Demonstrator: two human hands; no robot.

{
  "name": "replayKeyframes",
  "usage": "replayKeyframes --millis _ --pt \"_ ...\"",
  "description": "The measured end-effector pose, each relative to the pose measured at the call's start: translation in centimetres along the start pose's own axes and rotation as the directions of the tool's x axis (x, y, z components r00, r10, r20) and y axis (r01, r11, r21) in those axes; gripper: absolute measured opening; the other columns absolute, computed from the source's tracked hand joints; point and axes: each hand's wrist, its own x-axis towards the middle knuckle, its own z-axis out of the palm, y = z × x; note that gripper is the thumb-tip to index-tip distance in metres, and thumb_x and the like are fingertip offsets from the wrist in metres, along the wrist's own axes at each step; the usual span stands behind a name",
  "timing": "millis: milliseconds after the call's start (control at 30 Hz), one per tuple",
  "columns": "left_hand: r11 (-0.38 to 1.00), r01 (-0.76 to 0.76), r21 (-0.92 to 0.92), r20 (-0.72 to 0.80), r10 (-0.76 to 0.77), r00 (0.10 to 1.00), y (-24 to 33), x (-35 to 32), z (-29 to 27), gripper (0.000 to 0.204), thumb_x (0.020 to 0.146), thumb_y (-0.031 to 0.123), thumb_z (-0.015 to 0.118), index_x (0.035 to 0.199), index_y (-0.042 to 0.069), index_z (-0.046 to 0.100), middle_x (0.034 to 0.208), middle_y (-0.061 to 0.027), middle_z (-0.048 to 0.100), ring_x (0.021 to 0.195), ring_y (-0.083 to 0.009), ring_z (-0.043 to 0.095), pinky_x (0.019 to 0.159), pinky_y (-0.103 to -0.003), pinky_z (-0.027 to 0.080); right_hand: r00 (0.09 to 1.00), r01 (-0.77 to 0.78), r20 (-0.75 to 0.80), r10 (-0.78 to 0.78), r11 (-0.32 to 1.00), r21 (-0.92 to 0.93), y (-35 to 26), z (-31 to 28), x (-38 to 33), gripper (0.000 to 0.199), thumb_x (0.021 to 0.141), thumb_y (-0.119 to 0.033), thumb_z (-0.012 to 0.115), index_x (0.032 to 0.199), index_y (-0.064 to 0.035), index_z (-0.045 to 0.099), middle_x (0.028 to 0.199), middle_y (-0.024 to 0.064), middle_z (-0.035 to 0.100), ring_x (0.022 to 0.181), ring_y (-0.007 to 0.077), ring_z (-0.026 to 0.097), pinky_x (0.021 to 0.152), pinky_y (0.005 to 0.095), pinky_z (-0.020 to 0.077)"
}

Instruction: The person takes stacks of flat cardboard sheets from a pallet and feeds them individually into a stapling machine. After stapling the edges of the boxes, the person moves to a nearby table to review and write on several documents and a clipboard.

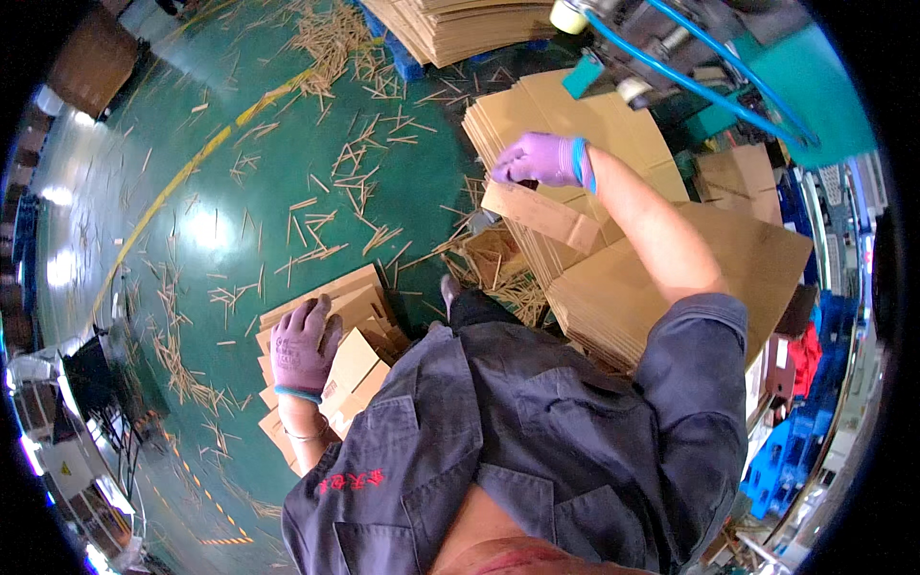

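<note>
My right hand (544, 160), in a purple glove with a blue cuff, is closed with its fingertips at the end of a narrow folded cardboard piece (542, 217). That piece hangs tilted over a stack of flat cardboard sheets (585, 113) at the upper right. Lower left, my left hand (305, 353), gloved alike, rests with fingers extended on a pile of folded cardboard pieces (357, 372). Its palm side is hidden. Beside my right forearm lies another stack of larger flat cardboard sheets (661, 273).
Thin cardboard strips (355, 172) litter the green floor (216, 278). A machine with blue hoses (704, 88) stands at the upper right. More stacked cardboard (460, 29) sits on a blue pallet (402, 59) at the far side. Blue crates (791, 455) are at the right.
</note>
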Motion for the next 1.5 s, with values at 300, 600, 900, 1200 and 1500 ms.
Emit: replayKeyframes --millis 300,600,900,1200,1500 --pt "1.000 0.008 -0.016 0.015 -0.008 1.000 -1.3 9.3 2.0 0.039 0.084 0.030 0.062 0.118 0.011 0.059 0.110 -0.0116 0.062 0.099 -0.0320 0.058 0.085 -0.043 0.044 0.938 -0.089 0.247 0.244 0.857 -0.507 18.6 10.8 3.1 0.034 0.084 -0.038 0.050 0.089 -0.0109 0.071 0.093 0.0152 0.069 0.084 0.0334 0.066 0.078 0.0442 0.0513" --pt "0.997 -0.083 -0.008 0.048 0.083 0.995 -4.9 21.1 2.5 0.036 0.086 0.036 0.058 0.114 0.014 0.061 0.103 -0.0076 0.063 0.094 -0.0289 0.060 0.079 -0.042 0.047 0.845 -0.270 0.046 0.533 0.350 0.897 16.8 15.1 -5.6 0.029 0.087 -0.031 0.056 0.100 -0.0089 0.067 0.099 0.0148 0.067 0.092 0.0272 0.063 0.079 0.0382 0.0486" --pt "0.995 -0.068 0.076 0.080 0.062 0.995 -15.8 36.1 0.1 0.035 0.086 0.036 0.059 0.114 0.015 0.061 0.106 -0.0065 0.064 0.098 -0.0279 0.060 0.084 -0.041 0.045 0.733 -0.635 0.234 0.639 0.518 0.572 21.4 12.3 12.3 0.049 0.086 -0.034 0.060 0.124 -0.0039 0.050 0.123 0.0192 0.054 0.113 0.0290 0.053 0.094 0.0380 0.0431" --pt "0.947 -0.283 0.151 0.081 0.273 0.959 -22.3 54.6 -6.3 0.036 0.085 0.033 0.060 0.115 0.014 0.061 0.108 -0.0083 0.063 0.098 -0.0295 0.059 0.085 -0.042 0.046 0.706 -0.211 -0.668 0.235 0.970 0.118 15.3 -17.3 34.5 0.058 0.085 -0.035 0.063 0.131 -0.0035 0.050 0.129 0.0210 0.054 0.116 0.0328 0.055 0.100 0.0395 0.0430" --pt "0.667 -0.736 0.113 -0.109 0.745 0.658 -15.2 75.6 -9.5 0.035 0.079 0.028 0.066 0.111 0.013 0.061 0.108 -0.0078 0.061 0.096 -0.0284 0.060 0.080 -0.042 0.047 0.191 -0.498 -0.706 -0.682 0.552 -0.669 -0.6 -54.6 32.2 0.065 0.079 -0.039 0.067 0.135 -0.0120 0.046 0.135 0.0145 0.046 0.125 0.0345 0.042 0.106 0.0463 0.0347"
